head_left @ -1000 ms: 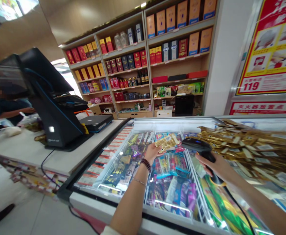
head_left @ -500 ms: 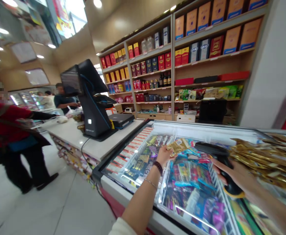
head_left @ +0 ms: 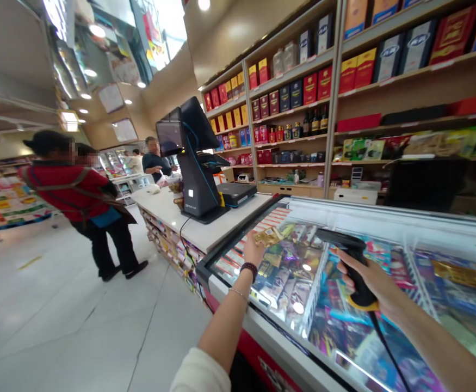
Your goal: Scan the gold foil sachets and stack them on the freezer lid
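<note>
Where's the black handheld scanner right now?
In the head view, the scanner is right of centre, held in the right hand over the chest freezer, to the right of the gold packet.

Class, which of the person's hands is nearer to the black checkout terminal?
Left. The left hand, holding a gold packet, is right of the black checkout terminal and nearer the camera; the right hand, holding a black scanner, is farther right.

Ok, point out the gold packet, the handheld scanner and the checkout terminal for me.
Gold packet [head_left: 269, 236], head camera view: middle of its shiny front.
Handheld scanner [head_left: 346, 240], head camera view: its black upper body.
Checkout terminal [head_left: 201, 185], head camera view: its black stand.
</note>
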Available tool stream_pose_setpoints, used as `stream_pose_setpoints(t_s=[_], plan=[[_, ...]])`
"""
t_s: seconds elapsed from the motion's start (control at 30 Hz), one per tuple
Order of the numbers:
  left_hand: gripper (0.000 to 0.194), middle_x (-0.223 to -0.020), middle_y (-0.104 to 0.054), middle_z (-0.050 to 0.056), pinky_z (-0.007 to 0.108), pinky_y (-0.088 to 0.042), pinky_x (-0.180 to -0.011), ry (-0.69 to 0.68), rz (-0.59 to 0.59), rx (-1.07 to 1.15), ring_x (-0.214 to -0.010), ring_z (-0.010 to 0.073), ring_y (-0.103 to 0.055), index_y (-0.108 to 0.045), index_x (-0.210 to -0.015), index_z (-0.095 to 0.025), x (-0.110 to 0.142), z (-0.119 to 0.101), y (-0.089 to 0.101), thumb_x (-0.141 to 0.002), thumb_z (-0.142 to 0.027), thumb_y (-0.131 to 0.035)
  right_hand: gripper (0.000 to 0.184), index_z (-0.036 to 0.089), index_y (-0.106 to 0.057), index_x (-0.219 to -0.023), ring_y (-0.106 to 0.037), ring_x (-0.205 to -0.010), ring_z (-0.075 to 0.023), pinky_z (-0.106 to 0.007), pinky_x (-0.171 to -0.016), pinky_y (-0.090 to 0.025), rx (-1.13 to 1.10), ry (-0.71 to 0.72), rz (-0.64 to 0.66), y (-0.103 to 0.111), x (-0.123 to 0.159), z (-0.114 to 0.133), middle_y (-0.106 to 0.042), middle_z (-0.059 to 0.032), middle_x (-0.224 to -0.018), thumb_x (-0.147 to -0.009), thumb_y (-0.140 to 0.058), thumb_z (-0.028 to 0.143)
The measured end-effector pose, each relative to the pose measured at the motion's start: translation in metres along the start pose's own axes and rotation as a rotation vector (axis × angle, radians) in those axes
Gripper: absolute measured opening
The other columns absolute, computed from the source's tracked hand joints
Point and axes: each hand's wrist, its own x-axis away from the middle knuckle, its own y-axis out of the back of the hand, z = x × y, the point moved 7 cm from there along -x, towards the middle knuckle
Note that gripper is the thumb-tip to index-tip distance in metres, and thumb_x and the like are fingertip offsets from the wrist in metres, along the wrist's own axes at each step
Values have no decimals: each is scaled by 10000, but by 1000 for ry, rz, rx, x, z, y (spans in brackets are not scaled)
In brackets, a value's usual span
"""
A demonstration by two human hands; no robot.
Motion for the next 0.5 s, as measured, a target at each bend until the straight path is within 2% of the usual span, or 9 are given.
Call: stream_pose_setpoints(t_s=[0.1, 0.17, 0.23, 0.37, 0.5], plan=[[498, -1426, -737, 226, 517, -499, -1247, -27, -50, -377, -1423, 382, -676, -669, -1393, -156, -1, 2, 10, -923, -127, -828, 649, 256, -586, -749, -440, -439, -85, -234, -370, -346, 8, -8, -4, 2, -1, -6, -558, 65, -610, -470, -1094, 549], [585, -1563, -646, 244, 528, -478, -1252, -36, -95, -509, -1484, 418, -614, -648, -1445, -163, -3, 0, 12, -907, -219, -870, 634, 255, -592, -739, -452, -437, -90, -243, -368, -357, 26, -13, -15, 9, -1, -8, -575, 58, -614, -484, -1090, 555], [631, -1609, -598, 233, 520, -479, -1237, -47, -126, -552, -1474, 414, -613, -618, -1494, -181, -6, -4, 10, -913, -264, -850, 628, 255, -601, -738, -455, -428, -95, -250, -364, -360, 27, -9, -51, 21, 0, -8, -565, 61, -597, -490, -1085, 569], [621, -1602, -598, 249, 530, -432, -1275, -155, -101, -536, -1496, 394, -602, -587, -1525, -147, -7, -20, -12, -937, -248, -758, 654, 247, -638, -806, -464, -425, -90, -233, -364, -368, -53, 20, -130, 49, 6, 2, -554, 78, -594, -492, -1097, 592], [611, -1710, -542, 266, 664, -327, -1342, -196, -76, -563, -1649, 440, -435, -566, -1570, -147, 9, -37, -46, -984, -268, -693, 652, 236, -703, -890, -469, -438, -81, -222, -377, -402, -104, 72, -171, 87, 28, 22, -560, 83, -621, -529, -1101, 605]])
